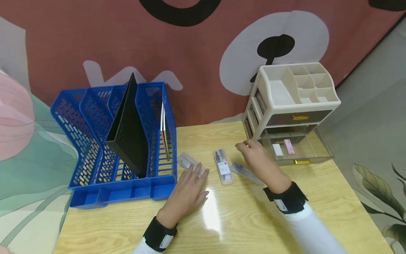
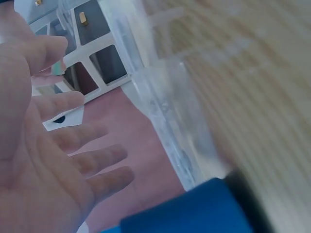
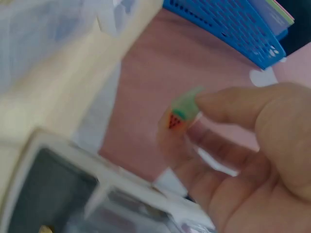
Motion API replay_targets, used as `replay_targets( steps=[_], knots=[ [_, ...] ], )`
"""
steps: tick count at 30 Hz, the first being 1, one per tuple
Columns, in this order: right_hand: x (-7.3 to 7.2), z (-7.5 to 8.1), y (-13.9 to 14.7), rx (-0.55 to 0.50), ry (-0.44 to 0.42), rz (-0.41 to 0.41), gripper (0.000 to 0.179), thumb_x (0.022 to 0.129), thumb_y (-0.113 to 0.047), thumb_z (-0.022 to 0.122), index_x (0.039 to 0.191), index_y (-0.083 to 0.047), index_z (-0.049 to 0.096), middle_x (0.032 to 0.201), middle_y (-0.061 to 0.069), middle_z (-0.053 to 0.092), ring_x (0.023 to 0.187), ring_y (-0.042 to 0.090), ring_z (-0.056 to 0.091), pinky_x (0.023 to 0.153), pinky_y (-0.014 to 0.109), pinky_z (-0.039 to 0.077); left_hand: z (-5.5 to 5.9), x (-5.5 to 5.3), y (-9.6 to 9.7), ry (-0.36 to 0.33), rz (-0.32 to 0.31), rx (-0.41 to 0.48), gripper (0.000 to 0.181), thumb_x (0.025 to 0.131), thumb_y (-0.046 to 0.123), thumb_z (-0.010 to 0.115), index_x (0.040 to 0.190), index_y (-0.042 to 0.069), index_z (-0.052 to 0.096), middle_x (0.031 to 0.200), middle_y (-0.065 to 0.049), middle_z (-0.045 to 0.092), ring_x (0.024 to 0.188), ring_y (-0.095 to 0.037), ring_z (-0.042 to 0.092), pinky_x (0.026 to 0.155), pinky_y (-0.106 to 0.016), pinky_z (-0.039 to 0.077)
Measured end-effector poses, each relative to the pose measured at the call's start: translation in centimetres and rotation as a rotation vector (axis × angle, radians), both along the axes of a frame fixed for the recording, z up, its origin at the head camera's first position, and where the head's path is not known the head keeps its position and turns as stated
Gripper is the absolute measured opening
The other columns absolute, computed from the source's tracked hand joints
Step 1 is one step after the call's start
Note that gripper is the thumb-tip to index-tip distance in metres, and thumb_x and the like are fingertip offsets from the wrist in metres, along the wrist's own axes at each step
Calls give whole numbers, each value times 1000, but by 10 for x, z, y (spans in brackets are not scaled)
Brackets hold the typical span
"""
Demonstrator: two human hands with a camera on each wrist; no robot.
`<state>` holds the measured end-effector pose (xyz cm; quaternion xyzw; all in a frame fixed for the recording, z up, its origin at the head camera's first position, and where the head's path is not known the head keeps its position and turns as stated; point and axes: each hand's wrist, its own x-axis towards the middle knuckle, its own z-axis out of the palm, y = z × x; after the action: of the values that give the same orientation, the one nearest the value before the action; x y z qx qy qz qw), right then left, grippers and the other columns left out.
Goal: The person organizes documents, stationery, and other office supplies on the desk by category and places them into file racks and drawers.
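Note:
My right hand (image 1: 258, 162) is left of the drawer unit's pulled-out clear drawer (image 1: 306, 150). In the right wrist view, its thumb and fingers pinch a small green piece with a red watermelon print (image 3: 187, 104); the piece is hidden in the head view. Inside the drawer lie a white block (image 1: 277, 150) and a pink block (image 1: 289, 146). My left hand (image 1: 184, 194) has its fingers spread, the tips over a clear plastic case (image 1: 186, 159). Between the hands lie a labelled clear case (image 1: 222, 169) with a dark compass-like tool and another clear packet (image 1: 244, 173).
A blue file rack (image 1: 123, 192) on the left holds a black folder (image 1: 131, 141) and thin booklets (image 1: 164, 135). At the back right stands the white drawer unit (image 1: 269, 109), its compartmented top above a closed grey drawer (image 1: 282, 119). A printed cloth (image 1: 196, 70) hangs behind the table.

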<state>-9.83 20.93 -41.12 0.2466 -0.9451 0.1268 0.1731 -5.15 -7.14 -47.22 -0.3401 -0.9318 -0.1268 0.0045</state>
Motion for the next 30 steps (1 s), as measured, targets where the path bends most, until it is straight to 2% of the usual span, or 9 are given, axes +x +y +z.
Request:
replay_targets(
  steps=[5,9,13,17,25,30],
  knots=[
    [12,15,8,34,62,36,37,79,16,65,110,-2,67,96,18,66,83,34,60,67,43,58,4,1,3,32,-12,25,67,94,46,55,150,14,37,158,-18,29,143,-40,25,113,-58,31],
    [22,29,19,27,121,42,34,80,16,64,110,-1,67,98,20,66,85,35,60,69,44,58,6,3,6,53,-26,35,67,93,45,57,149,14,38,157,-18,31,142,-40,27,113,-57,32],
    [29,46,37,1,192,11,34,78,16,64,109,0,67,96,21,66,83,38,60,68,50,56,6,6,8,77,-49,42,67,94,45,55,150,14,37,157,-18,32,142,-39,28,112,-56,33],
    [30,57,58,1,214,-21,38,75,18,66,109,1,67,94,25,65,79,41,60,64,52,54,9,7,12,91,-67,65,66,95,44,54,150,12,37,157,-19,32,142,-39,27,112,-57,33],
    [33,61,107,73,125,-116,38,71,15,72,106,4,66,89,26,62,75,41,60,58,53,54,14,10,24,92,-104,72,67,95,45,55,150,11,37,157,-19,30,141,-41,28,111,-57,34],
    [26,57,130,90,83,-145,35,67,16,73,101,6,64,85,28,61,71,42,60,53,56,53,15,13,32,93,-122,80,67,94,45,55,150,12,37,157,-20,31,142,-41,27,112,-57,32]
  ],
)
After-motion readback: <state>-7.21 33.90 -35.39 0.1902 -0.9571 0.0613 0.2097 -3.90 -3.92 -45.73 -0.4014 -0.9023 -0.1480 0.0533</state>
